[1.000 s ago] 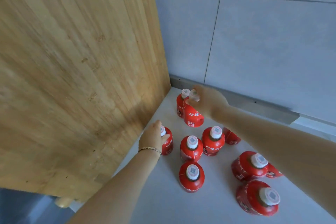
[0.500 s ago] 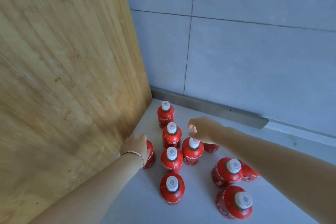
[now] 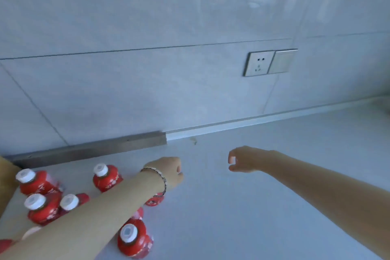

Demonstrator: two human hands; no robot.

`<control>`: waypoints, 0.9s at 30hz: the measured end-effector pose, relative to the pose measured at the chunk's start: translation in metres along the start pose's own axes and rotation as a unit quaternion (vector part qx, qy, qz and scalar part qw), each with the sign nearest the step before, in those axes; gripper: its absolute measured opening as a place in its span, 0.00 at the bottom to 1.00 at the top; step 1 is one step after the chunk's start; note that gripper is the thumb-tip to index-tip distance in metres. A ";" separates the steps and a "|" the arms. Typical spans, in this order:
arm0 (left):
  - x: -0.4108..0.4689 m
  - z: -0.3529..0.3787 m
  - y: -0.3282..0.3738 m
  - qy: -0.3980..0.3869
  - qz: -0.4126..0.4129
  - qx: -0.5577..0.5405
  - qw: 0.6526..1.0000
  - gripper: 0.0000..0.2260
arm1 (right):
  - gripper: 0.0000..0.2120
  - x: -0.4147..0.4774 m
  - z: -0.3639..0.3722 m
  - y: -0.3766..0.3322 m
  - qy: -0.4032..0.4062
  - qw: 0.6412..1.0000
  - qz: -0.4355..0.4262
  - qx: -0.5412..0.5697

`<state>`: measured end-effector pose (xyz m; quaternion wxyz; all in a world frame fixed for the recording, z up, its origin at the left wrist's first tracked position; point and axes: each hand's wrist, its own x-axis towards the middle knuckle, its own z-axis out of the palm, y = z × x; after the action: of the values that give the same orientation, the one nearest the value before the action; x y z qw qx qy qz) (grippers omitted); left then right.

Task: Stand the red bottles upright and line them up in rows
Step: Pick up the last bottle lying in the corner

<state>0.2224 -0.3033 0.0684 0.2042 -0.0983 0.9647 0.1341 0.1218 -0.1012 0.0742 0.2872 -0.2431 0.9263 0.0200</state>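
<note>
Both hands hang empty over the pale grey table (image 3: pixel 253 207).
Left hand (image 3: pixel 168 172) loosely curled, right hand (image 3: pixel 242 159) half-spread; the squat red white-capped plastic bottles (image 3: pixel 107 177) look light and slick, best gripped around the body.

No writing could be read. The red bottles (image 3: pixel 107 178) carried white markings on their labels — too blurred to make out as letters or a brand. The white cap (image 3: pixel 128 232) of the nearest bottle bore a small greyish square print, its content illegible. The wall socket (image 3: pixel 260 63) and the blank plate (image 3: pixel 282 61) beside it showed no lettering — only pin holes on the socket.
</note>
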 end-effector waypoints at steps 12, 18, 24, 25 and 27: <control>0.134 0.088 0.368 -0.087 0.084 0.007 0.993 0.02 | 0.17 -0.070 0.043 0.423 -0.051 0.984 0.159 0.060; 0.192 0.107 0.499 -0.117 0.073 -0.008 0.990 0.11 | 0.19 -0.092 0.041 0.588 -0.078 0.970 0.224 0.057; 0.252 0.115 0.590 -0.133 0.073 0.007 0.988 0.11 | 0.17 -0.083 0.040 0.696 -0.058 0.959 0.259 0.096; 0.263 0.114 0.603 -0.132 0.077 0.008 0.988 0.10 | 0.17 -0.078 0.039 0.711 -0.053 0.958 0.262 0.099; 0.284 0.110 0.630 -0.127 0.086 0.013 0.988 0.07 | 0.17 -0.064 0.036 0.739 -0.036 0.956 0.270 0.108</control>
<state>-0.1458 0.2863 -0.0107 0.3138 0.0058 0.9375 0.1502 -0.1549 0.5843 0.0033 0.3284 0.0492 0.9432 0.0056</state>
